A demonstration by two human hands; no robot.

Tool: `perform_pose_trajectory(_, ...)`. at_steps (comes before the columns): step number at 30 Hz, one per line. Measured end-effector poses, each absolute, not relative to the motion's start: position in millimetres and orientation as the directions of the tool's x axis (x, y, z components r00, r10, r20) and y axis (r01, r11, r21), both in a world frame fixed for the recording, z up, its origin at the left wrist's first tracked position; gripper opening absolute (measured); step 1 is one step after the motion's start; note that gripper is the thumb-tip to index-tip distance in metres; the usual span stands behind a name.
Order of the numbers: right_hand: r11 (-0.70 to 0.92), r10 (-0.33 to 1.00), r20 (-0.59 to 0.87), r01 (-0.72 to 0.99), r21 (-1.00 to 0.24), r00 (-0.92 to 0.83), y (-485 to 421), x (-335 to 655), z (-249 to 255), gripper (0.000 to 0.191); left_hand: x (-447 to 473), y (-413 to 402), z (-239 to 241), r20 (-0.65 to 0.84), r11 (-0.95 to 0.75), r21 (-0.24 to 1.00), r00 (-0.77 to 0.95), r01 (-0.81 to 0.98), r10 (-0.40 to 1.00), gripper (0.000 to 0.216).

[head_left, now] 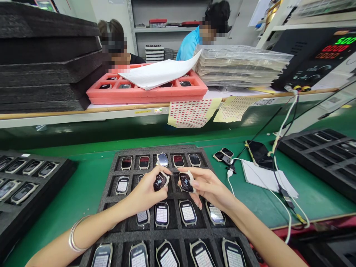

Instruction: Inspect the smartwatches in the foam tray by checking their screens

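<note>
While left hand [151, 184] pinches rounded-square watch body [159, 181], beige-rimmed, black-faced, right hand [210, 185] grasps matching beige-rimmed watch body [185, 182]; both centre-frame, above dark-grey foam compartment tray [178, 234]. From here, likely light, stiff, slick-faced, breakable; hold by side rims.

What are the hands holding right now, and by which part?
Left hand: one watch, held by its edges. Right hand: a second watch, also held by its edges.

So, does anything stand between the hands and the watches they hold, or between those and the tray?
Nothing visible: the left hand holds the left watch directly, the right hand the right watch, and no object shows between these and the tray.
</note>
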State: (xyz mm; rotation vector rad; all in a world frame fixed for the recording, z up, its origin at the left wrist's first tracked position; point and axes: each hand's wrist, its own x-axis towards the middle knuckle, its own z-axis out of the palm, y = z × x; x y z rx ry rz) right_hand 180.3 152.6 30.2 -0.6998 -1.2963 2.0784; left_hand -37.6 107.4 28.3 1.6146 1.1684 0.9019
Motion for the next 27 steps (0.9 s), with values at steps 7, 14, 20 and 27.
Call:
perform_pose_trajectory(7,-0.349,0.722,-0.105,-0.23,-0.908,-0.684,152.4,180.2,30.3,0.043,-37.8,109.6,25.5,0.068,-0.142,0.951,0.266,0.273,0.962,0.036)
perform_pose_trajectory(14,-0.338,0.727,-0.09,-0.24,-0.91,-0.681,152.3,180.8,31.9,0.041,-37.0,108.1,28.1,0.051,-0.14,0.941,0.278,0.308,0.959,0.03)
perform_pose_trajectory(20,-0.339,0.724,-0.098,-0.228,-0.913,-0.683,152.3,181.1,32.2,0.04,-37.3,107.9,27.7,0.058,-0.141,0.941,0.267,0.306,0.962,0.031)
perform_pose_trajectory(27,-0.328,0.742,-0.088,-0.245,-0.912,-0.665,150.8,180.5,34.7,0.04,-37.5,107.3,28.8,0.092,-0.162,0.948,0.251,0.274,0.964,0.032)
